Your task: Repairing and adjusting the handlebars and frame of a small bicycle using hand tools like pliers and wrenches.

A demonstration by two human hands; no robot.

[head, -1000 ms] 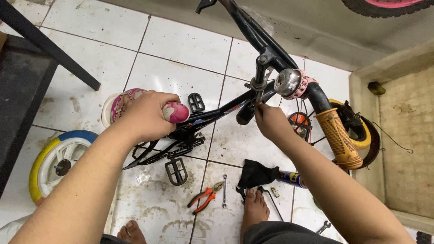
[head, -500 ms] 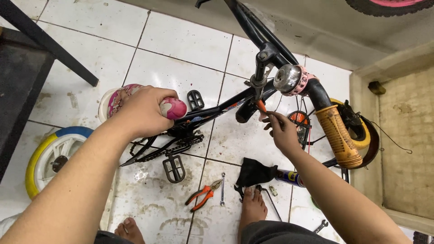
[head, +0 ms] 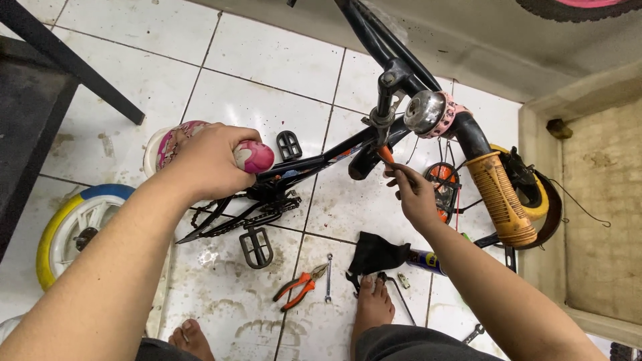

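Over a small black-framed children's bicycle (head: 321, 164) lying tipped on the dirty white-tiled floor (head: 267, 80), both bare hands are at work. At the rear of that bicycle the left hand (head: 210, 164) is closed around the pink patterned saddle (head: 251, 156), fingers wrapped over its top, with only the saddle's nose showing past the knuckles. At the front of the bicycle, just below the steering stem, the right hand (head: 414, 194) is closed on a small orange-handled tool (head: 386, 155), pinched between thumb and fingers, with its upper end touching the frame beneath the stem; what kind of tool it is cannot be told.

Just beside the stem sits a shiny round metal bell (head: 424, 112) on a pink clamp, and further along the handlebar a ribbed orange-brown rubber handle (head: 500, 200). Beneath the bicycle's frame hang the black chain and a black pedal (head: 255, 246). On the floor below the bicycle lie orange-handled pliers (head: 301, 286), a slim metal spanner (head: 329, 277) just beside them and a crumpled black cloth (head: 378, 254). Two bare feet rest near these. Behind the bicycle's rear end stands a small white wheel with a yellow and blue tyre (head: 70, 230).
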